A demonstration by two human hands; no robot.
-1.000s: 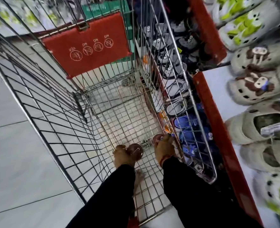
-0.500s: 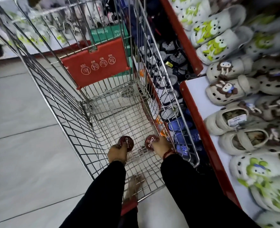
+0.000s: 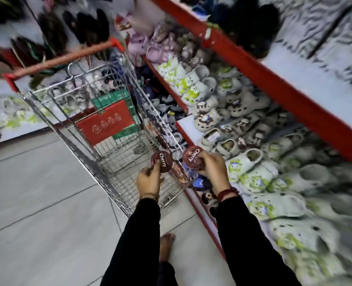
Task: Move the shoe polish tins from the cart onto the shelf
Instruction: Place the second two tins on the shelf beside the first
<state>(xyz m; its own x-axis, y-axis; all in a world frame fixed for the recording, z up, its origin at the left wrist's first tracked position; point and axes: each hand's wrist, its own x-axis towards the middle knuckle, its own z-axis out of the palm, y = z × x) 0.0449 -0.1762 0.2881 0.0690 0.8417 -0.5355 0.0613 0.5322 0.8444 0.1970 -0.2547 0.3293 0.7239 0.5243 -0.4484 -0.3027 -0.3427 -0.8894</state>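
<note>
My left hand (image 3: 149,179) grips a round dark red shoe polish tin (image 3: 162,161) lettered "Cherry", held up over the near end of the wire cart (image 3: 113,145). A second tin of the same kind (image 3: 192,156) is in my right hand (image 3: 213,168), raised above the cart's right rim and close to the red-edged shelf (image 3: 183,130). Both tins show their lids to the camera. The two hands are about a hand's width apart. I see no other tins in the cart's basket.
The shelf on the right is packed with white and green clogs (image 3: 193,87) and beige ones (image 3: 212,116). A higher red-edged shelf (image 3: 274,85) runs above them. The cart has a red handle (image 3: 63,60) and red seat flap (image 3: 105,122). Grey tiled floor (image 3: 36,203) lies left; a bare foot (image 3: 167,246) stands below.
Both hands have lifted the tins out of the cart's bottom, up and to the right toward the shelf. The view has tilted upward and blurred.
</note>
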